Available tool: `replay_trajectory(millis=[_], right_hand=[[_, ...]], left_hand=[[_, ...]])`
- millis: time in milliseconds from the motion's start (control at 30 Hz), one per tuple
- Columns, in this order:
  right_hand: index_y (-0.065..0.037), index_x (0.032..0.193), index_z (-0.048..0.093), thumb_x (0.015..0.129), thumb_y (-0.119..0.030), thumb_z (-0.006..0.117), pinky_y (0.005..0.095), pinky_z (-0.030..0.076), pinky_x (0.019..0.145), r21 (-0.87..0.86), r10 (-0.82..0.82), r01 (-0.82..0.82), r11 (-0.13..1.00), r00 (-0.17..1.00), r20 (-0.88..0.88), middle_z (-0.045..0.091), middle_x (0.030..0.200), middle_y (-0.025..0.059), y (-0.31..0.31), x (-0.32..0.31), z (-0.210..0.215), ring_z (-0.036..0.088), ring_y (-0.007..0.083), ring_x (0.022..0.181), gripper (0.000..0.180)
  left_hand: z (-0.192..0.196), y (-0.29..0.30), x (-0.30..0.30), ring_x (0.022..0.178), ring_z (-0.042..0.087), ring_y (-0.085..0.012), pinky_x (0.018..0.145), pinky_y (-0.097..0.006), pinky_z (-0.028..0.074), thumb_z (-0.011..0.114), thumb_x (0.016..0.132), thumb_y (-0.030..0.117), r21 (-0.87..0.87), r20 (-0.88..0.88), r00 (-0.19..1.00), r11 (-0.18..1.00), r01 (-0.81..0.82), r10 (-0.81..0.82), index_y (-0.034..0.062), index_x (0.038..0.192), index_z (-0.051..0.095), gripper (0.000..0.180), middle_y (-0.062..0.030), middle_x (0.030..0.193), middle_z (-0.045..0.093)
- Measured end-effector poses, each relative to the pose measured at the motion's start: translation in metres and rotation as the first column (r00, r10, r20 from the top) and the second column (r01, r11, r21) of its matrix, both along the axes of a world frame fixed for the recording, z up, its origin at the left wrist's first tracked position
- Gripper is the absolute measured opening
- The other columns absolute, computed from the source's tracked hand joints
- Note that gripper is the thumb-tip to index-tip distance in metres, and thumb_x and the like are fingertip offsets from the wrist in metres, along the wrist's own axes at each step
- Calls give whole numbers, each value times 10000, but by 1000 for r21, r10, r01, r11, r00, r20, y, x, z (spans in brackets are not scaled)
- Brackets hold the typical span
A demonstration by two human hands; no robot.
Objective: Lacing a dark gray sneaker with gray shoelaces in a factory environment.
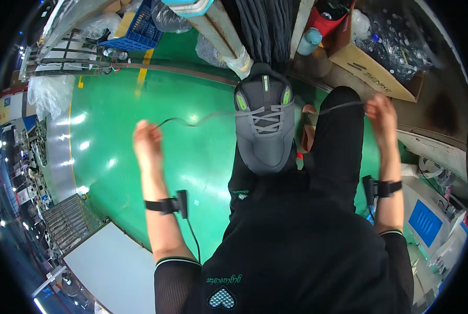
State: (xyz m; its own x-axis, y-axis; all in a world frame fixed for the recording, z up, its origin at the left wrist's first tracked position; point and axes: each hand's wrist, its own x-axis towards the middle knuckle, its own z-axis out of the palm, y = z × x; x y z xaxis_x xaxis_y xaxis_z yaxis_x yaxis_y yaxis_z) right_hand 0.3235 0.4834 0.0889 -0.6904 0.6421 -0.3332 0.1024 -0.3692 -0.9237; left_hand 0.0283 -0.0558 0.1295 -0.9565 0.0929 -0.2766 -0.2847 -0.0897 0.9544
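A grey sneaker (264,144) with bright green patches near its collar rests on my left leg, its toe pointing toward me. Grey laces (268,123) criss-cross its tongue. From the shoe, one end of the shoelace (202,120) runs out to my left hand (148,137), which pinches its dark tip well out to the side. On the other side, my right hand (381,112) grips the opposite lace end, drawn out above my right knee. Both arms are spread wide, and the left stretch of lace waves slightly. Finger detail is a little blurred.
A bundle of long dark laces (265,31) hangs just beyond the shoe, beside a metal post (221,34). At the far right stands a cardboard box (372,73) with plastic-wrapped items. A blue crate (140,29) is far left; a white tabletop (111,269) lies near left.
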Motion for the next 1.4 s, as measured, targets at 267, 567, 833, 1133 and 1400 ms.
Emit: replay_trajectory(millis=[267, 567, 833, 1133, 1400], right_hand=[[-19, 1015, 573, 826, -14, 632, 315, 513, 689, 715, 591, -517, 471, 786, 179, 611, 881, 124, -168, -104, 37, 630, 230, 740, 198], [-3, 831, 605, 816, -90, 592, 372, 497, 621, 792, 632, -561, 243, 711, 309, 636, 814, 110, -167, -119, 42, 633, 261, 677, 89], [-56, 770, 613, 860, -303, 675, 320, 426, 515, 349, 494, -706, 617, 692, 526, 505, 549, -1, -159, -110, 40, 506, 126, 478, 270], [-52, 994, 489, 796, -119, 759, 264, 411, 545, 63, 393, -404, 913, 909, 138, 538, 709, -15, -169, -117, 3, 524, 107, 590, 341], [42, 1290, 461, 963, -91, 486, 179, 441, 541, -357, -110, 78, 931, 991, -70, 623, 986, 92, 24, -6, 6, 561, 90, 716, 354]], left_hand=[[27, 182, 84, 761, 602, -303, 676, -385, 506, 710, 757, 61, -903, -295, 314, 371, 217, -903, 53, 920, 646, 176, -100, 901, 569], [24, 166, 85, 754, 593, -256, 644, -354, 486, 690, 736, 32, -799, -332, 292, 432, 418, -897, 59, 847, 641, 125, -54, 831, 550], [-33, 125, 88, 921, 657, -234, 801, -331, 551, 613, 814, -14, -848, -439, 256, 491, 199, -861, 55, 1053, 665, 254, -87, 1024, 651], [38, -55, -43, 796, 647, -213, 690, -271, 558, 471, 951, 45, -14, -281, 768, 798, -602, 575, -84, 1060, 533, 180, -135, 869, 635], [-43, 121, 75, 718, 590, -129, 624, -260, 475, 569, 934, 80, -161, -193, 921, 937, 309, -337, 21, 1196, 470, 286, -55, 870, 586]])
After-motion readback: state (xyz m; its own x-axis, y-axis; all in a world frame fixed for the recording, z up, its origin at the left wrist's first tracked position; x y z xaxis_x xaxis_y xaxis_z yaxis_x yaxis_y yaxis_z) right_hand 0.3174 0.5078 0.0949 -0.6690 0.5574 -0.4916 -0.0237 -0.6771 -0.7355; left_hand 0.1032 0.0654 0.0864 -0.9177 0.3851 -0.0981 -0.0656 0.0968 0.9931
